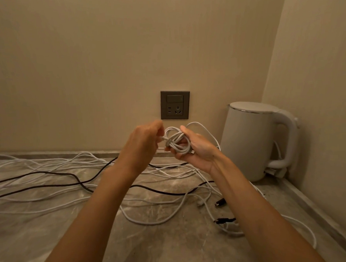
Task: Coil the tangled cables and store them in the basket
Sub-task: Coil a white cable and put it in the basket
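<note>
The right hand [196, 149] holds a small white coil [176, 139] above the counter [174, 251], fingers curled round its loops — a plug end pokes out near the palm. The left hand [145, 141] pinches a strand of the same cable just beside the coil. Loose white cables [145, 224] and black cables [157, 191] lie tangled on the counter, near a white kettle [248, 141] and a grey wall socket [175, 104].

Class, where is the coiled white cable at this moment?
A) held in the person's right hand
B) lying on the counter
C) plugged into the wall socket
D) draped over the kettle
A: the right hand curls round the white coil, held above the counter, while the left hand pinches its end.
</note>
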Demonstrator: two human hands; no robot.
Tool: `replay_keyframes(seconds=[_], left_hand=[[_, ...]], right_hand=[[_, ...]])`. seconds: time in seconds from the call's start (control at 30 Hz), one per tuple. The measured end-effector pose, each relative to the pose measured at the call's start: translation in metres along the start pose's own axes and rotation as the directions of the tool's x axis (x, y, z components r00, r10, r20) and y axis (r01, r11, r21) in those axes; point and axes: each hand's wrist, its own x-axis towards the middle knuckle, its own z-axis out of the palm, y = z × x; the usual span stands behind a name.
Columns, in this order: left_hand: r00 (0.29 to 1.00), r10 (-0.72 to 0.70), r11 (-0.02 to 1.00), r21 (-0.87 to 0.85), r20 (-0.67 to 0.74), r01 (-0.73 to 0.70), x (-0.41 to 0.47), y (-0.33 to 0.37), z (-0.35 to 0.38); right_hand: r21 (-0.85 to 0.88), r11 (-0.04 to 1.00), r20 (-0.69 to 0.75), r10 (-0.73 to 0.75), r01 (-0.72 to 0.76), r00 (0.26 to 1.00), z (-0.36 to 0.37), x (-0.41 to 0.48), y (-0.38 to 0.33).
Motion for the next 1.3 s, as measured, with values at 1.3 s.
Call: replay_keyframes(seconds=[1.3], left_hand=[[0.696,-0.603,0.585,-0.378,0.389,0.718,0.008,0.008,-0.002]], right_hand=[[-0.273,0.932,-0.111,-0.275,0.237,0.955,0.008,-0.001,0.002]])
